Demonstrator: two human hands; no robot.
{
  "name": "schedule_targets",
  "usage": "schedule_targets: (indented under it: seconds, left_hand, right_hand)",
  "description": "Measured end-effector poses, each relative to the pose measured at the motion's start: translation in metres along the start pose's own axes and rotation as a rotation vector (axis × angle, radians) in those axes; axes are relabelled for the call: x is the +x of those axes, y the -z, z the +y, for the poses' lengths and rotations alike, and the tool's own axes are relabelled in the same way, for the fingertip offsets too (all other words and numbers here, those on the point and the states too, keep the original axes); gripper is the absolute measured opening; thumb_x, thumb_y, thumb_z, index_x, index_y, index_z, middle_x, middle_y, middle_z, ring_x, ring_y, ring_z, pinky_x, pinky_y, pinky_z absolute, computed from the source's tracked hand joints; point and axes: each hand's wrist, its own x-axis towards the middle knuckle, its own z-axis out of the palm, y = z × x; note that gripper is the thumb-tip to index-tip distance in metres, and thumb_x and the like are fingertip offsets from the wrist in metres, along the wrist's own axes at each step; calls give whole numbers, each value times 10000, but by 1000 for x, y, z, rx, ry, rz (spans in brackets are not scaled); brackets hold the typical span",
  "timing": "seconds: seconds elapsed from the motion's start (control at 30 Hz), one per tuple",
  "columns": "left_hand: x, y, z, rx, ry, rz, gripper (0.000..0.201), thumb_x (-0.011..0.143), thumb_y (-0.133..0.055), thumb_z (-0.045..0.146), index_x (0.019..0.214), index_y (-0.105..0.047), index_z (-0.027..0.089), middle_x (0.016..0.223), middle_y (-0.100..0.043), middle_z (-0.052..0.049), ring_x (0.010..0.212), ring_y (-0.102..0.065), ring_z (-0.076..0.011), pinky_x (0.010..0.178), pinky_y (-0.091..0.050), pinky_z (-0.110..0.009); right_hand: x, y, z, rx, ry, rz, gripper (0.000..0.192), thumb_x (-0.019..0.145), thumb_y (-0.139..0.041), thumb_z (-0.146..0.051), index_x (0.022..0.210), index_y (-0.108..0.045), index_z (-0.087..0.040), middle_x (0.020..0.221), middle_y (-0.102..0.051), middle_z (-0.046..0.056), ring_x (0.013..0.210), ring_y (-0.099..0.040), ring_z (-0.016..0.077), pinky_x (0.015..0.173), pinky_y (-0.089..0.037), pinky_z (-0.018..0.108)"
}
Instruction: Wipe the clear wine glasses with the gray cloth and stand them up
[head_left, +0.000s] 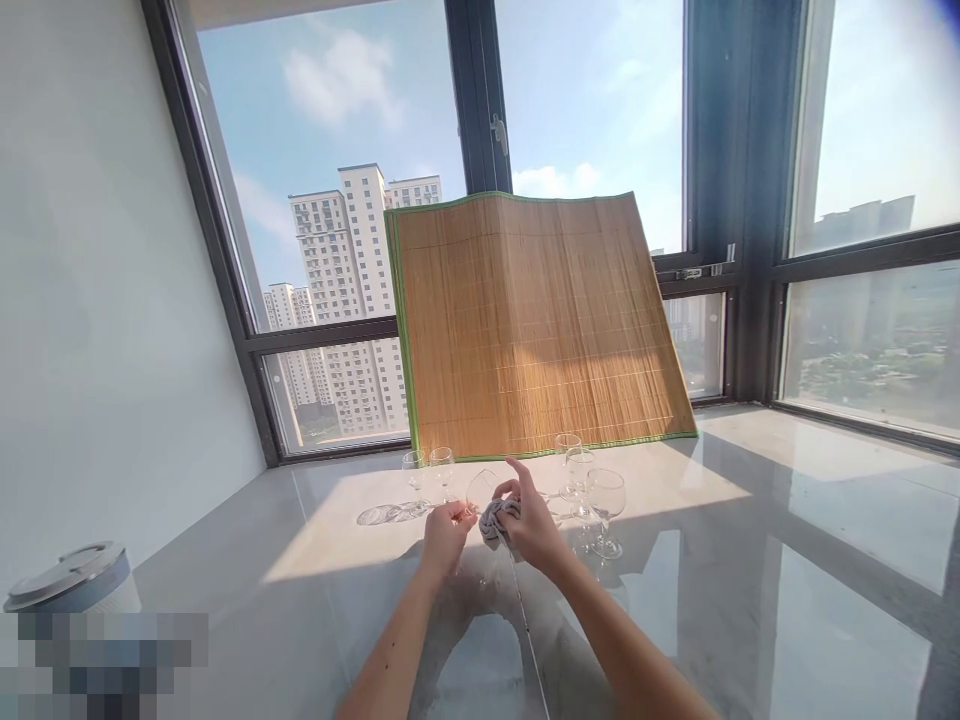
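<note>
Glass (481,490) sits tilted between our hands just above the surface (750,600): left hand (445,533) pinches it from the left, right hand (529,522) is closed on a grey cloth (495,520) pressed to it, index finger raised. We see two glasses (429,478) standing left, three more (589,495) right, and a bamboo mat (536,325) leaning on the window (337,200) behind.
</note>
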Motion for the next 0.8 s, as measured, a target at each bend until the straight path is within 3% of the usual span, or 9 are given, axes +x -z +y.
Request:
schedule_targets:
  seconds: [0.07,0.2,0.27,0.43,0.57,0.67,0.8]
  left_hand:
    - [-2,-1,0,23,-47,-3,180,747,-550,246,831,-697,185,963,-715,-47,962,-629,-210,892,-464,-334]
    - [-5,-2,-4,139,-111,129,612,670,-544,123,1277,-551,194,1267,-604,-90,1202,-524,-239,1037,-400,-386]
    - [-5,-1,-9,169,-101,185,636,658,-501,76,1286,-531,178,1257,-606,-96,1181,-538,-232,1022,-418,-360]
    - [0,5,-30,264,21,284,405,696,-494,92,1063,-641,179,1130,-659,-95,1092,-592,-240,943,-465,-326]
    - [6,5,-41,323,99,164,371,749,-500,123,1076,-659,198,1301,-580,-104,1271,-489,-243,1029,-404,-326]
    - [9,4,-46,351,153,84,398,771,-502,139,1141,-639,196,1427,-480,-111,1369,-383,-259,1079,-361,-355]
    - [12,4,-50,368,206,51,408,788,-498,188,1175,-624,225,1456,-457,-81,1360,-401,-251,1066,-381,-333]
  right_hand:
    - [1,2,-2,-75,18,-19,678,727,-444,-94,1380,-333,-236,889,-631,6,673,-581,134,641,-481,261]
    - [4,7,-6,-317,33,15,659,737,-416,-60,1370,-358,-235,918,-626,21,697,-581,143,639,-441,258]
    - [7,12,-5,-441,17,52,652,750,-404,-50,1379,-362,-216,916,-628,40,696,-573,160,611,-417,262]
    - [12,20,7,-678,-1,116,652,727,-394,9,1353,-402,-173,912,-625,88,725,-562,198,599,-387,287]
    - [16,23,8,-763,-41,138,611,714,-393,43,1284,-456,-170,928,-622,104,760,-572,210,600,-368,290]
    - [30,27,2,-831,-164,130,516,713,-425,56,1173,-505,-165,925,-610,104,766,-576,202,585,-341,274]
    - [62,38,-2,-896,-373,46,470,717,-480,59,1138,-494,-148,919,-613,96,797,-606,190,577,-325,249]
